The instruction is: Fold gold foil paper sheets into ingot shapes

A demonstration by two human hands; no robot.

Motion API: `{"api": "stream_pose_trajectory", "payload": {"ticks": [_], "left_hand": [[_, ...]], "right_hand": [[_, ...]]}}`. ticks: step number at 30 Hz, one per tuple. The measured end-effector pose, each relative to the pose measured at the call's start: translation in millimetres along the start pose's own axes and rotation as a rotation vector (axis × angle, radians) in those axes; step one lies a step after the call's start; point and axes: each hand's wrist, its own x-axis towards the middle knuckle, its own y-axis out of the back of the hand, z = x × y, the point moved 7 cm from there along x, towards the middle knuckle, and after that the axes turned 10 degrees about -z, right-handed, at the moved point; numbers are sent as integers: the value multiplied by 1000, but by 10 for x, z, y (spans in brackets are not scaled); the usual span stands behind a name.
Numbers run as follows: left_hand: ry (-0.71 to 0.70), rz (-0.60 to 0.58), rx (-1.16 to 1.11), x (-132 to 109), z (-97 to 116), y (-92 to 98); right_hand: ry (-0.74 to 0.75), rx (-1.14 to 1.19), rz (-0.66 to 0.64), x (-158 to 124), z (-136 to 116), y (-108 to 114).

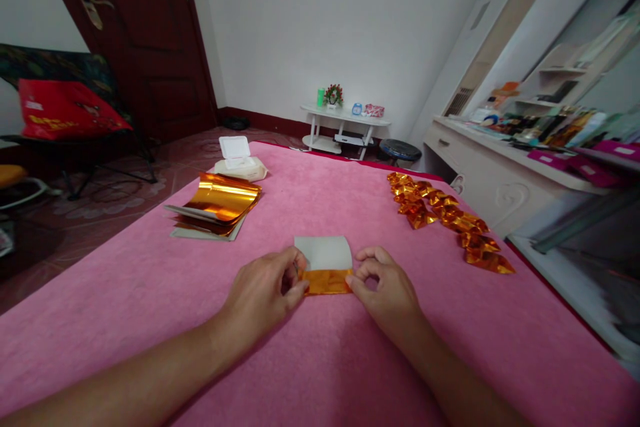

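Observation:
A sheet of gold foil paper (327, 255) lies before me, grey side up, with its near edge folded over into a shiny gold band. My left hand (270, 283) pinches the left end of that band between thumb and fingers. At the right end, my right hand (383, 280) has its thumb and index finger closed on the band's edge. To the left rests a stack of gold foil sheets (225, 199), curled and mixed with grey backs. Several folded gold foil pieces (425, 203) lie in rows on the right.
A pink cloth (320, 360) covers the table. Behind the stack, a pack of wipes (243, 167) has its lid up. Farther off are a small white table (345, 117), a round stool (400, 150), a cluttered dresser (510, 153) and a chair with a red bag (70, 110).

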Motion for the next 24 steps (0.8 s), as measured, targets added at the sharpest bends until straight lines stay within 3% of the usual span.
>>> {"api": "stream_pose_trajectory", "payload": {"ticks": [5,10,14,18,21,24], "left_hand": [[-146,31,219,-83,140,21],[-178,70,70,-126,119,30],[-238,12,-50,-111,101,-11],[-383,-73,5,-136,159,-51],[-347,-77,43,-152,138,-36],[-268,-82,68,-161,137,-6]], "right_hand": [[50,128,3,-12,1,18],[113,337,-43,-20,-59,72],[105,408,-165,-26,-65,43],[246,310,-318,-42,-144,-2],[302,301,-361,-39,-170,-6],[265,300,-348,-27,-163,-19]]}}
